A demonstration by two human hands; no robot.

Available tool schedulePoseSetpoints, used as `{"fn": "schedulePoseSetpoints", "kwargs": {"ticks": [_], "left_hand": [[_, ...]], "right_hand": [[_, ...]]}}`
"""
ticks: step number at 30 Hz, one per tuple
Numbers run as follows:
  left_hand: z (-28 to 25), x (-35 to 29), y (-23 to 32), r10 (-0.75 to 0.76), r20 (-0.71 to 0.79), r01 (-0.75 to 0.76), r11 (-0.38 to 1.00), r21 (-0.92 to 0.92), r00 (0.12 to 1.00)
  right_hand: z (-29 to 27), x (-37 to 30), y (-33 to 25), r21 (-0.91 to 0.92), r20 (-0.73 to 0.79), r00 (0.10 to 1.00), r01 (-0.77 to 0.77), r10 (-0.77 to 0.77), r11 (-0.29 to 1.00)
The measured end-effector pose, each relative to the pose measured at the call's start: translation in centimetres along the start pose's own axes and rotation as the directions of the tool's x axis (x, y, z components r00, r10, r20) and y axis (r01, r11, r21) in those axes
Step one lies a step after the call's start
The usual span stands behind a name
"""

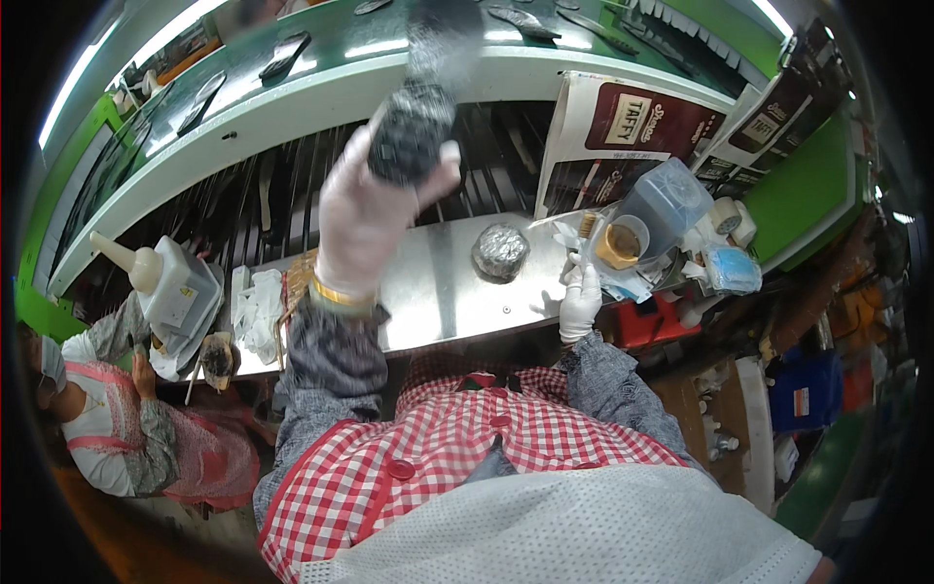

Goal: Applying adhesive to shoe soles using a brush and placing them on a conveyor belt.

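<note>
My white-gloved left hand (365, 214) is raised at the edge of the conveyor, its fingers round the near end of a dark, textured shoe sole (413, 131). The sole's far end is smeared by motion over the green belt. My gloved right hand (581, 299) is closed on a small brush (588, 226), bristles up. Beside the brush stands a clear cup (623, 241) with a yellow-brown content. A round foil-wrapped lump (500, 253) sits on the metal bench (428, 277) between my hands.
Several soles lie on the green conveyor belt (360, 24) ahead. Printed cartons (623, 136) and a translucent container (671, 200) stand at the right, near a blue mask (732, 270). A spouted white jug (175, 297) is at the left, near a seated co-worker (126, 419).
</note>
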State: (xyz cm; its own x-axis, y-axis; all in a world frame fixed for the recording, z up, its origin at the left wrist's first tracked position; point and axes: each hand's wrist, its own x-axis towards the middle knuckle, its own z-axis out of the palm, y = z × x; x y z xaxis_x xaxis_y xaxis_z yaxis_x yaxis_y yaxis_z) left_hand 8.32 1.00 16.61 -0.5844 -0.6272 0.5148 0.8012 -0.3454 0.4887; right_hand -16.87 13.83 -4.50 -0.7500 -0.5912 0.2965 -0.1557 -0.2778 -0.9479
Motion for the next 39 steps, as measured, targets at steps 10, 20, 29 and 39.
{"fn": "schedulePoseSetpoints", "kwargs": {"ticks": [10,20,29,39], "left_hand": [[0.0,9.5,0.1,0.041,-0.045,0.010,0.618,0.786,0.998],[-12.7,13.0,26.8,0.362,-0.372,0.503,-0.754,0.423,0.855],[-10.3,14.4,23.8,0.353,-0.381,0.493,-0.782,0.382,0.855],[-9.0,14.0,23.3,0.472,-0.330,0.576,-0.690,0.439,0.818]], "right_hand": [[1.0,-0.4,1.5,0.089,-0.002,0.999,-0.044,0.045,0.995],[2.0,-1.6,0.4,0.061,0.015,1.000,-0.011,0.010,0.998],[0.2,-1.3,1.5,-0.109,-0.037,0.997,0.066,-0.070,0.992],[-0.2,-0.9,0.5,-0.007,-0.066,0.997,-0.030,0.029,1.000]]}}
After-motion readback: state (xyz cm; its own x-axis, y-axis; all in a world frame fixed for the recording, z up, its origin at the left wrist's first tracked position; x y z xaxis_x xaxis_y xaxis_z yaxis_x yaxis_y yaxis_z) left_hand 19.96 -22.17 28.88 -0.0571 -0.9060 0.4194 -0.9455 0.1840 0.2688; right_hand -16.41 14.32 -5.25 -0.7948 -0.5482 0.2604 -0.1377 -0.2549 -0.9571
